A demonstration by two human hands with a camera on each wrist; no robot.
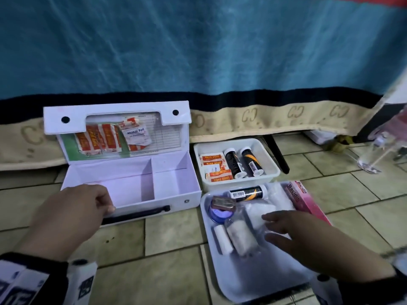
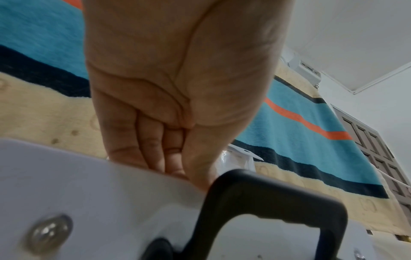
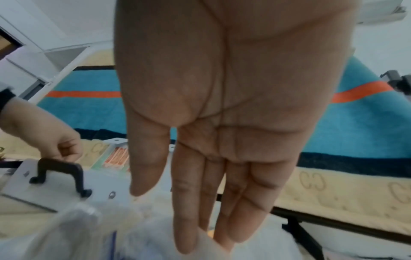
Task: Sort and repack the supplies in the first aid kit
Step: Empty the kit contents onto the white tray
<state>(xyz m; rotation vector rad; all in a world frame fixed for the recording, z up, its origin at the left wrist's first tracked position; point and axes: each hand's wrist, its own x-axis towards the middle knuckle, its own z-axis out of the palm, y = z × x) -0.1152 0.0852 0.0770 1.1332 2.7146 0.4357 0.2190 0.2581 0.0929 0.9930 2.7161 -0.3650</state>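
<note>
— Tiled floor (image 1: 171, 234): where's the first aid kit (image 1: 132, 183)?
— Open, beside the tray (image 1: 220, 260).
— Hands?
— Left hand (image 1: 72, 213) grips its front wall; right hand (image 1: 293, 232), fingers straight, over the gauze packet (image 1: 259, 211).

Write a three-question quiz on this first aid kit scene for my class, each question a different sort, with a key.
1. True or false: both compartments of the first aid kit hold supplies.
2. Which hand grips the kit's front wall? A) left hand B) right hand
3. Fill in: the pink box lies in the near ____, with the gauze rolls.

Key: 1 false; 2 A; 3 tray.
</note>
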